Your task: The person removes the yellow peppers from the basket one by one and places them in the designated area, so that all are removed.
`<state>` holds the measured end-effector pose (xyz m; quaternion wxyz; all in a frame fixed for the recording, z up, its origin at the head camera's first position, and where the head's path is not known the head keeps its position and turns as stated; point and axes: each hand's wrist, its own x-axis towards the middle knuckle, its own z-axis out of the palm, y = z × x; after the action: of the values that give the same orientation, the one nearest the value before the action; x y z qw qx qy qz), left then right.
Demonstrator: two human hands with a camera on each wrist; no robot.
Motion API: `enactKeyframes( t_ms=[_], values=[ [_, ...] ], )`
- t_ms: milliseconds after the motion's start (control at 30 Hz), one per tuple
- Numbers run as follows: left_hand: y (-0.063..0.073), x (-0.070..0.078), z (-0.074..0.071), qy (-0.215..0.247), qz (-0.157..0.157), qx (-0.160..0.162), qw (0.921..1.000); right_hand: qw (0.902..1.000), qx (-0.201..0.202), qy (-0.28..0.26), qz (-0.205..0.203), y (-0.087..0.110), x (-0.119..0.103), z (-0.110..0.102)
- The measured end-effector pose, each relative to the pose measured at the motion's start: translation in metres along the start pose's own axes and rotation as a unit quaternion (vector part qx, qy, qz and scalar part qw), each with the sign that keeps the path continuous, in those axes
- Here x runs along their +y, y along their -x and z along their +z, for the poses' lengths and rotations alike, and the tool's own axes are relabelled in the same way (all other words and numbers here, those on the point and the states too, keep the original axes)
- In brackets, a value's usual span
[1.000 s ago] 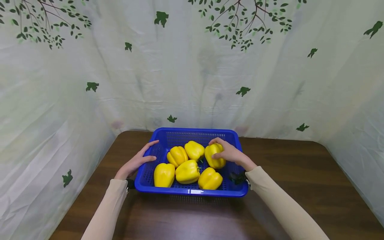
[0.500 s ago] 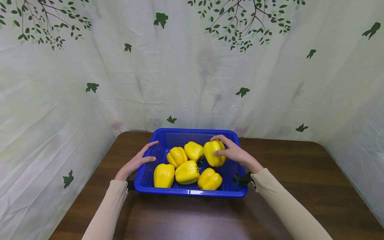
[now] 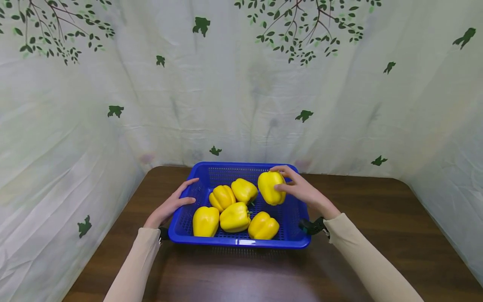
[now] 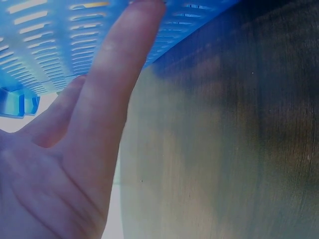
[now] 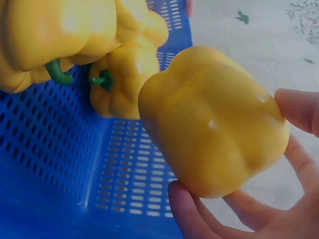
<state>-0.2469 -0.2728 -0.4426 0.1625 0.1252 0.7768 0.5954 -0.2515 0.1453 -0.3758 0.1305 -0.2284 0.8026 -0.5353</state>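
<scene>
My right hand holds a yellow bell pepper between thumb and fingers at the right rear of the blue plastic basket. In the right wrist view the held pepper is raised off the basket floor, with fingertips on its side and underside. Several more yellow peppers lie in the basket, some with green stems. My left hand grips the basket's left side, thumb over the rim. The left wrist view shows fingers of that hand against the slotted outer wall.
The basket stands on a dark brown wooden table, near its back edge. Behind and at both sides hangs a pale curtain printed with leaves and birds. A black wrist strap is on the right wrist.
My right hand has lifted the yellow bell pepper upward and slightly right, away from the other peppers. The left hand and the basket stay in place.
</scene>
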Motion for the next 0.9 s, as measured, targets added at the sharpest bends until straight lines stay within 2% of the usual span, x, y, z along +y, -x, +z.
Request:
enactKeyframes(
  t_ms=[367,900],
  values=[
    [0.000,0.001,0.001,0.015,-0.013,-0.001,0.9998,0.9992,0.034,0.003,0.020,0.014,-0.003,-0.015],
    [0.001,0.000,0.001,0.012,-0.009,0.000,0.9999,0.9967,0.070,-0.041,0.005,0.034,0.008,-0.041]
  ],
)
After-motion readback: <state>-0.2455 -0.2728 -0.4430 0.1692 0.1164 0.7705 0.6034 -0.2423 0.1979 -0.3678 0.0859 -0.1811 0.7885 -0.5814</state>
